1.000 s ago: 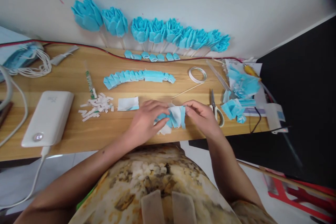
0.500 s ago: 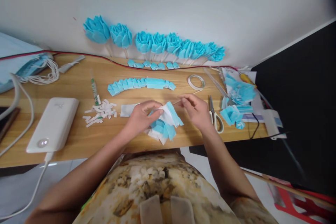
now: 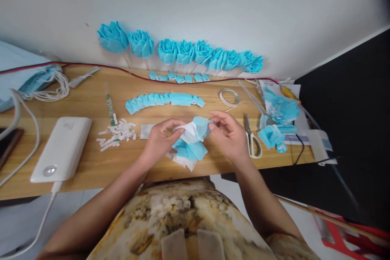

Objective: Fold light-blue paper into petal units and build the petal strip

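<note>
A blue-and-white piece of thin fabric (image 3: 191, 131), like cut face-mask cloth, is stretched between my two hands above the table. My left hand (image 3: 164, 136) pinches its white end between thumb and fingers. At the blue end, the thumb and fingers of my right hand (image 3: 228, 132) are closed on it. Below lies a loose pile of similar blue and white pieces (image 3: 190, 152). Partly behind my left hand sits a flat whitish piece (image 3: 146, 131). Beyond my hands, a curved row of folded blue pieces (image 3: 152, 99) rests on the wood.
Blue fabric flowers (image 3: 167, 50) on sticks lean along the wall. Scissors (image 3: 252, 142), a tape roll (image 3: 229, 98) and blue scraps (image 3: 274, 136) lie right. On the left are white strips (image 3: 117, 134) and a white power bank (image 3: 62, 148) with a cable. A red-black wire (image 3: 128, 71) crosses behind.
My right hand has moved slightly left and taken hold of the fabric's blue end. The thin stick seen at its fingers before no longer shows there. The fabric is now drawn out sideways.
</note>
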A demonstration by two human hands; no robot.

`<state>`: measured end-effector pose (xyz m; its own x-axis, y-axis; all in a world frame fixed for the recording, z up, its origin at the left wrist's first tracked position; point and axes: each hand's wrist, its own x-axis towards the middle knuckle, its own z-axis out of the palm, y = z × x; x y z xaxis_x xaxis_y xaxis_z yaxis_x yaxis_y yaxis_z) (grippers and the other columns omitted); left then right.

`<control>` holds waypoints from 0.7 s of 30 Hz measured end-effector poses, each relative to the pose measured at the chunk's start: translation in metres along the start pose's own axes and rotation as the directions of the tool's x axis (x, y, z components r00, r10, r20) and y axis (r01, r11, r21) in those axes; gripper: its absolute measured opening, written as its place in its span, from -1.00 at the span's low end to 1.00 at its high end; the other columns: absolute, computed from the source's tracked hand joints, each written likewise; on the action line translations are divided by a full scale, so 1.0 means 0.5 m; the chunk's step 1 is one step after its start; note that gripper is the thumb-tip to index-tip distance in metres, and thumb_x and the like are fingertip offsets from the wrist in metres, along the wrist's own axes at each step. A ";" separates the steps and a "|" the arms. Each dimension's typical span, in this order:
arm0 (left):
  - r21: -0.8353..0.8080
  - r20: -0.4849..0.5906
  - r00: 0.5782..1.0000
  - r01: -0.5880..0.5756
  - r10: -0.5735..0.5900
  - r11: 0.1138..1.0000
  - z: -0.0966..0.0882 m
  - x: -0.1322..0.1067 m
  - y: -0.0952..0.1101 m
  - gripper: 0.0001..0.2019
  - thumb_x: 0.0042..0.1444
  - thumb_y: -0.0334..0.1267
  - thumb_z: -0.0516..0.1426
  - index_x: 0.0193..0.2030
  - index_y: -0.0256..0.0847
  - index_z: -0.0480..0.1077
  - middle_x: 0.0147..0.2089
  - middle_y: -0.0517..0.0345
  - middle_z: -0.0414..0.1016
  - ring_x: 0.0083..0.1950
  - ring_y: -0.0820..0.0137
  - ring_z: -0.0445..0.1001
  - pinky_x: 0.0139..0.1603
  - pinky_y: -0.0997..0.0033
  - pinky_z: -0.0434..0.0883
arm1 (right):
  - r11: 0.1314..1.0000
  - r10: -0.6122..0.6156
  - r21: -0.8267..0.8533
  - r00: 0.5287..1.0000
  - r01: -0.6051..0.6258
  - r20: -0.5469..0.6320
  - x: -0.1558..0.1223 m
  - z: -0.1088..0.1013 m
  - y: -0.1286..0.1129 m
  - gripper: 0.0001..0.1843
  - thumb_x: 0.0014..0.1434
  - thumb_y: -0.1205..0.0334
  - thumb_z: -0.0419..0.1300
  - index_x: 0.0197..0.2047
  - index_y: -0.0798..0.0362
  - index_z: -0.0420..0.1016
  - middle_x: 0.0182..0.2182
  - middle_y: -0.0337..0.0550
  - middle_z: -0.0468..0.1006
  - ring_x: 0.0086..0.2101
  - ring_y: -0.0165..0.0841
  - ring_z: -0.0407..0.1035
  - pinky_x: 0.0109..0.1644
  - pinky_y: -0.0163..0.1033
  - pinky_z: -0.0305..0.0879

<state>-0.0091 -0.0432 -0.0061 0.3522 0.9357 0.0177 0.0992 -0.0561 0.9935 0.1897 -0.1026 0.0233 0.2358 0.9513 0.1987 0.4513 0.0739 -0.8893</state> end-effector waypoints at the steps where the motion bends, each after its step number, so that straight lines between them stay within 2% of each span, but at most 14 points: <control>1: -0.009 -0.008 1.000 0.006 -0.006 1.000 -0.001 -0.001 0.000 -0.84 0.08 -0.23 0.22 -0.23 -0.21 0.57 -0.20 0.10 0.67 -0.16 0.31 0.59 -0.11 0.41 0.48 | 0.998 0.038 0.055 0.999 -0.038 0.004 0.003 0.000 0.006 -0.72 0.22 0.22 0.23 0.02 -0.08 0.49 -0.30 -0.25 0.59 -0.29 -0.39 0.50 -0.15 -0.25 0.45; 5: -0.037 -0.045 0.999 0.006 -0.007 0.999 -0.003 -0.001 0.000 -0.81 0.08 -0.24 0.22 -0.17 -0.23 0.56 -0.16 0.07 0.66 -0.14 0.33 0.57 -0.09 0.42 0.47 | 0.981 0.128 0.147 0.992 -0.125 -0.011 0.015 -0.004 0.026 -0.75 0.18 0.19 0.26 -0.05 -0.05 0.51 -0.32 -0.25 0.55 -0.30 -0.40 0.46 -0.20 -0.28 0.42; 8: -0.053 -0.046 0.999 -0.007 0.004 0.999 -0.003 -0.001 -0.002 -0.80 0.09 -0.24 0.22 -0.16 -0.23 0.55 -0.14 0.07 0.66 -0.13 0.34 0.57 -0.08 0.41 0.47 | 0.973 0.159 0.176 0.987 -0.152 -0.022 0.021 -0.005 0.038 -0.71 0.16 0.17 0.28 -0.02 -0.06 0.51 -0.33 -0.26 0.52 -0.32 -0.41 0.43 -0.23 -0.29 0.40; 12: -0.061 -0.043 0.999 -0.002 -0.001 0.998 -0.002 -0.001 -0.006 -0.79 0.10 -0.24 0.23 -0.12 -0.23 0.55 -0.12 0.05 0.65 -0.11 0.33 0.58 -0.07 0.40 0.49 | 0.984 0.141 0.113 0.989 -0.136 -0.033 0.021 -0.008 0.046 -0.66 0.20 0.16 0.23 0.06 -0.06 0.46 -0.29 -0.23 0.55 -0.31 -0.37 0.45 -0.21 -0.23 0.42; 14: -0.065 -0.049 0.999 0.002 -0.005 0.998 -0.001 -0.001 -0.009 -0.77 0.12 -0.25 0.22 -0.09 -0.24 0.54 -0.10 0.04 0.65 -0.10 0.33 0.58 -0.07 0.40 0.50 | 0.998 0.021 -0.060 0.995 -0.027 -0.099 0.018 -0.011 0.041 -0.70 0.24 0.20 0.19 0.05 -0.06 0.46 -0.19 -0.16 0.58 -0.23 -0.31 0.47 -0.11 -0.14 0.43; 16: -0.068 -0.054 0.998 0.004 -0.007 0.998 -0.001 -0.001 -0.012 -0.75 0.13 -0.25 0.21 -0.06 -0.24 0.53 -0.07 0.02 0.64 -0.08 0.33 0.59 -0.07 0.40 0.50 | 0.947 -0.199 -0.280 0.970 0.154 -0.141 0.013 -0.014 0.027 -0.72 0.24 0.29 0.17 0.02 -0.07 0.47 -0.09 -0.10 0.59 -0.10 -0.23 0.46 0.03 -0.03 0.38; 18: -0.067 -0.056 0.998 -0.002 -0.002 0.998 -0.001 -0.001 -0.015 -0.74 0.14 -0.24 0.21 -0.05 -0.24 0.54 -0.04 0.01 0.64 -0.03 0.30 0.59 -0.06 0.40 0.51 | 0.850 -0.397 -0.413 0.914 0.328 -0.091 0.007 -0.016 0.008 -0.71 0.22 0.37 0.17 0.00 -0.08 0.48 -0.08 -0.08 0.59 -0.03 -0.17 0.43 0.11 0.02 0.32; 21: -0.059 -0.056 0.998 -0.027 0.024 0.998 -0.001 -0.001 -0.016 -0.74 0.15 -0.24 0.21 -0.04 -0.23 0.54 -0.01 0.01 0.63 0.02 0.29 0.58 0.00 0.38 0.50 | 0.792 -0.487 -0.409 0.873 0.453 0.024 0.000 -0.009 -0.018 -0.74 0.20 0.39 0.19 -0.06 -0.08 0.48 -0.14 -0.07 0.58 -0.08 -0.17 0.44 0.07 0.02 0.34</control>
<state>-0.0106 -0.0431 -0.0139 0.3015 0.9523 0.0476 0.0345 -0.0608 0.9976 0.1894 -0.1048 0.0331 -0.0345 0.8015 0.5970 0.8166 0.3670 -0.4456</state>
